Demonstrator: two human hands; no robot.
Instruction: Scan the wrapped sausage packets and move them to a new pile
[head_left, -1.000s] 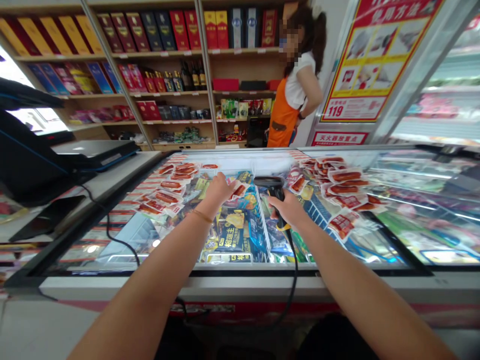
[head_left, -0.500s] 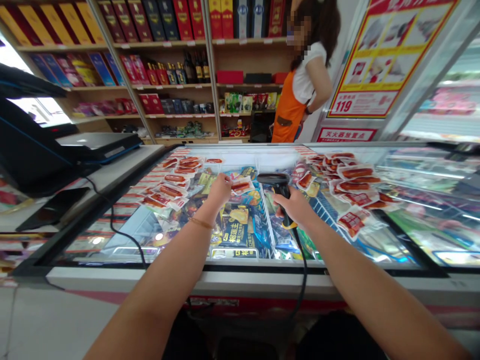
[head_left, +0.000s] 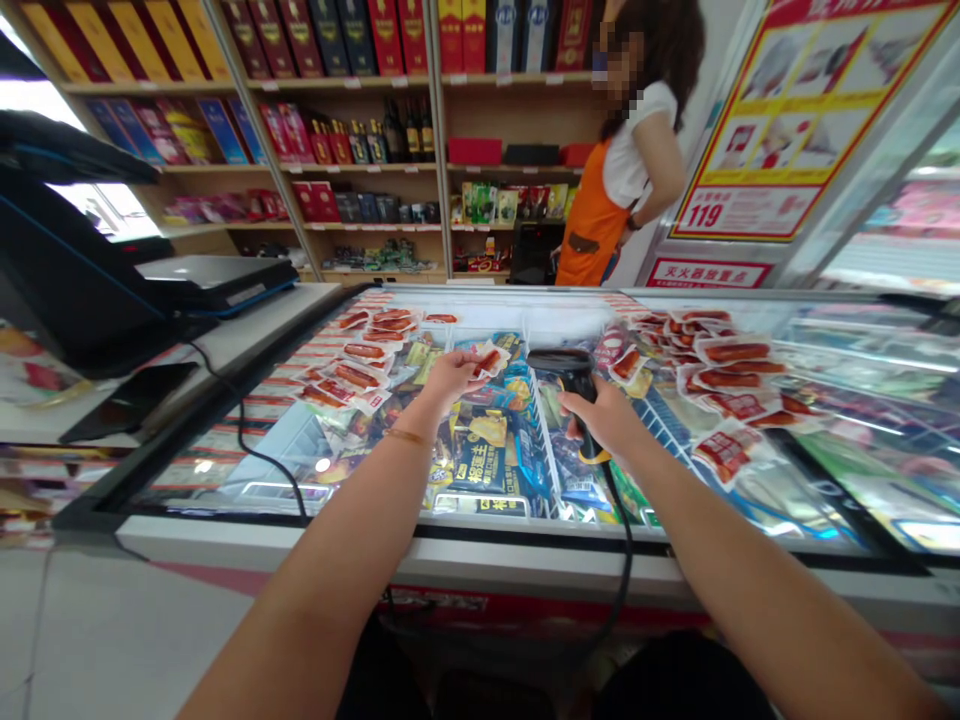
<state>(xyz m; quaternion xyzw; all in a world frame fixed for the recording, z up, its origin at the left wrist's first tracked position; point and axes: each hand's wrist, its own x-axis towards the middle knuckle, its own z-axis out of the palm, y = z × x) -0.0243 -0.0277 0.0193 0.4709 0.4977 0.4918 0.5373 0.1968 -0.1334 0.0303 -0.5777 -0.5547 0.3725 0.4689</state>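
My left hand [head_left: 452,380] pinches a small clear packet holding a reddish-brown sausage [head_left: 491,360], lifted above the freezer's glass top. My right hand [head_left: 600,412] is wrapped round the grip of a black barcode scanner [head_left: 571,375]. The scanner's head points left, a short gap from the packet, and its cable hangs down past the freezer's front edge. Packed sausages [head_left: 356,375] lie in a group on the glass to the left. A larger pile of packed sausages [head_left: 735,375] is on the right, with a single packet [head_left: 625,365] near my right hand.
The chest freezer [head_left: 525,548] has bagged frozen food [head_left: 480,450] under its glass. A black cable [head_left: 251,440] crosses its left side. At left stands a counter with a scale [head_left: 217,275] and a dark phone-like slab [head_left: 124,400]. Beyond, a person in an orange apron [head_left: 589,215] stands by stocked shelves.
The sausage packet in my left hand has turned and now shows a shorter outline. Both hands keep their holds. The whole view has shifted slightly, so things appear further right.
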